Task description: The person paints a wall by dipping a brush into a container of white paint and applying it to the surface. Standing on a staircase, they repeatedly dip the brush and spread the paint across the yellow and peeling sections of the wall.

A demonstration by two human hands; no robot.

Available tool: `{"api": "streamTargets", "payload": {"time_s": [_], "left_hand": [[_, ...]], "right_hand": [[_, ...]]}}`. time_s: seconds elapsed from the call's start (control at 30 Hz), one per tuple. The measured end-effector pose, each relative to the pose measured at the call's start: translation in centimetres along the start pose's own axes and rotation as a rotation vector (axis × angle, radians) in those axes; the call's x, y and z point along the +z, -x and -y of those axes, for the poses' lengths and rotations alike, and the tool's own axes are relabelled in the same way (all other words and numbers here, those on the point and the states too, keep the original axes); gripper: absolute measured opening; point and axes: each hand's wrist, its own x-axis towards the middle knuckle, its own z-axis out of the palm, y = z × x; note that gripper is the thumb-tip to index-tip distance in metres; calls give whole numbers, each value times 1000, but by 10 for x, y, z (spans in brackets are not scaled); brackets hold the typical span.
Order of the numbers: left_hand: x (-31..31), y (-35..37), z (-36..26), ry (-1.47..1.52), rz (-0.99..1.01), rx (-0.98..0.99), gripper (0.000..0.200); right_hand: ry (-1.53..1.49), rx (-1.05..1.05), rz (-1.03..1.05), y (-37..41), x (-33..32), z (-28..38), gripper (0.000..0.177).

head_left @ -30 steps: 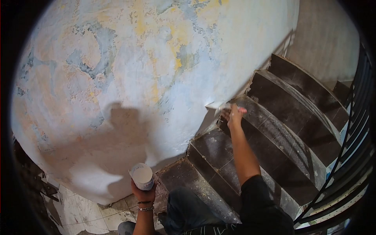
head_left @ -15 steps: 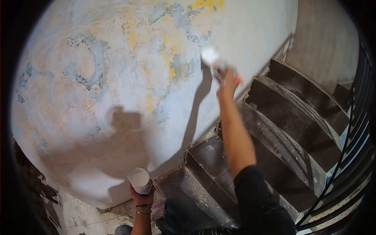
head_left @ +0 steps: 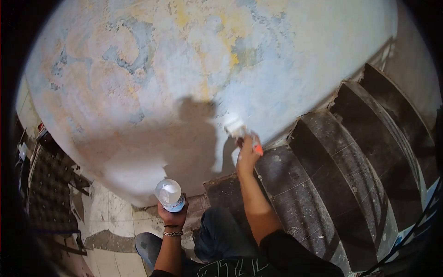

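Note:
My right hand is closed round the handle of a wide paintbrush, whose orange handle end shows beside my fingers. The brush head overlaps the curved wall, a pale surface with peeling grey, yellow and pink patches. Down at the left, my left hand grips a translucent plastic tub with a blue-and-white printed side. White shows within the tub's round mouth. A dark cord and a metal bracelet circle my left wrist.
Dark, white-speckled stairs climb along the wall to the right. A black railing runs along the lower right. Dark woven furniture stands at the left on worn pale floor tiles. My shadow falls across the wall.
My right hand and the brush have come down and slightly left along the wall. The view has shifted, bringing the furniture at the left into sight. My left hand still grips the tub.

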Motion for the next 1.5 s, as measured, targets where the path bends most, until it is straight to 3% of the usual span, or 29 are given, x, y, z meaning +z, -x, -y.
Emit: {"api": "streamTargets", "payload": {"time_s": [0.07, 0.13, 0.2, 0.33, 0.43, 0.47, 0.57, 0.63, 0.67, 0.77, 0.8, 0.87, 1.03, 1.1, 1.23, 1.3, 1.33, 1.37, 1.43, 1.47, 1.5], "left_hand": [[2, 18, -5, -224, 99, 156, 50], [2, 35, -8, -183, 123, 142, 49], [1, 37, -19, 105, 94, -33, 48], [-13, 36, -37, 73, 52, -54, 50], [-35, 9, -61, 12, 86, -123, 52], [-47, -8, -71, 6, 124, -166, 53], [-65, -36, -97, -579, 216, -12, 61], [-65, -46, -116, -39, 153, -307, 65], [-57, -46, -124, 7, 114, -330, 65], [-23, -25, -152, -90, 63, -322, 68], [5, -14, -165, 30, 38, -378, 66], [56, 10, -186, -698, 224, -107, 65], [141, 48, -241, -94, 80, -440, 65], [172, 60, -262, 26, 43, -523, 65], [227, 73, -294, 73, 35, -630, 63], [246, 71, -304, -78, 91, -598, 62], [254, 69, -308, -236, 129, -544, 62], [254, 68, -307, -543, 201, -404, 62], [254, 70, -312, -733, 243, -322, 62], [255, 65, -314, -616, 223, -383, 62], [267, 66, -317, -814, 329, -349, 62]], "right_hand": [[-114, -34, 50, -8, 41, 43, 24], [-160, -71, 100, -13, 61, 84, 27], [-208, -187, 140, -19, 74, 106, 31], [-189, -97, 135, -20, 56, 44, 30], [-36, -50, 29, 29, -5, -32, 29], [-4, 51, -8, 46, -32, -56, 27], [167, 133, -126, 81, -83, -98, 25], [272, 198, -178, 83, -67, -89, 26], [219, 136, -178, 73, -54, -86, 29], [183, 162, -248, 47, 34, -13, 32], [141, 68, -230, 38, 62, 15, 33], [83, -13, -191, 21, 112, 78, 34], [-119, -316, -111, -29, 214, 235, 35], [-197, -301, -84, -54, 213, 257, 34], [-250, 26, -309, -64, 144, 163, 24], [53, 139, -341, -18, 75, 112, 19], [463, 185, -291, 9, 23, 80, 17], [497, 207, -341, 42, 14, 83, 18], [474, 338, -343, 105, 11, 108, 20], [409, 431, -296, 129, 20, 138, 20], [399, 515, -317, 150, 30, 162, 19]]}}
